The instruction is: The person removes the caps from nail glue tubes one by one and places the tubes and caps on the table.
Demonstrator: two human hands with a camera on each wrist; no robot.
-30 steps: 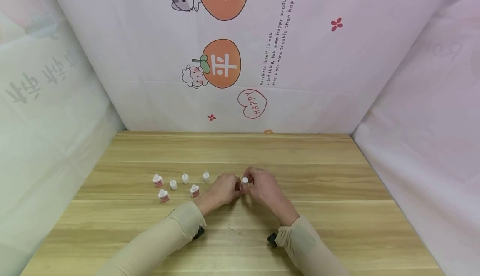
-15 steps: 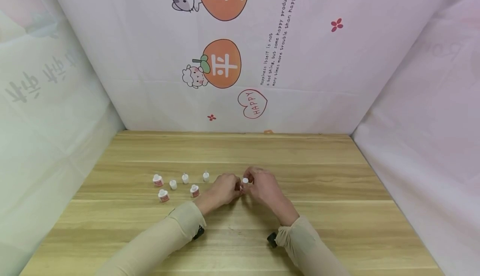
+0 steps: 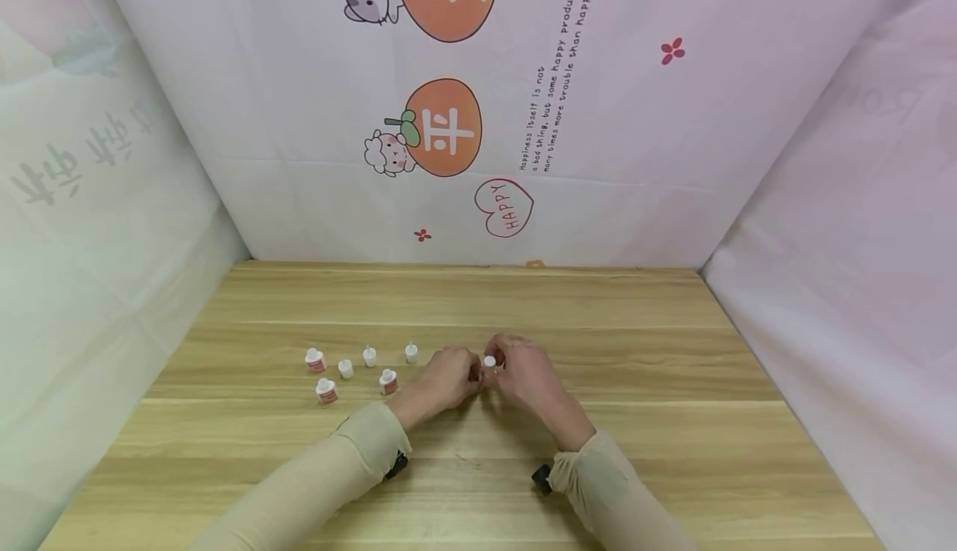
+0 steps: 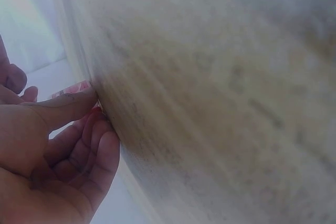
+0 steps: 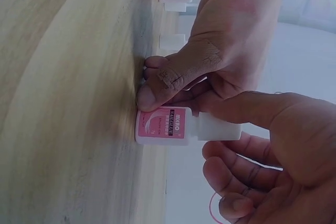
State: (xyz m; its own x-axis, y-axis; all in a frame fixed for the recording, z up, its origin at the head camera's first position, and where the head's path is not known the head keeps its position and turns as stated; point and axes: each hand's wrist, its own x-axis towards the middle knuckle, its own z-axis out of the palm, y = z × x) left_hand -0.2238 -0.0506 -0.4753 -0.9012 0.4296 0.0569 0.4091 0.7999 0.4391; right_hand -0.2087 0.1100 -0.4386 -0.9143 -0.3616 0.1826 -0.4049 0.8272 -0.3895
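A small nail glue bottle (image 5: 163,127) with a pink label stands upright on the wooden table. My left hand (image 3: 449,376) holds its body low down, thumb against the label's side, as the right wrist view shows. On top sits a white cap (image 5: 220,129), which my right hand (image 3: 531,376) pinches between thumb and fingers. Seen from the head, only the cap's round top shows between the hands. In the left wrist view, a bit of pink label (image 4: 71,88) shows behind my left thumb, and most of the bottle is hidden.
Left of my hands stand three pink-labelled bottles, at the back left (image 3: 315,360), front left (image 3: 326,391) and near my left wrist (image 3: 388,381). Three white caps, a left one (image 3: 345,369), a middle one (image 3: 370,357) and a right one (image 3: 411,353), stand among them. Cloth walls enclose the table (image 3: 635,327).
Both hands keep their place at the bottle. Only a very slight shift of the cap and the fingers around it shows; the other bottles and caps have not moved.
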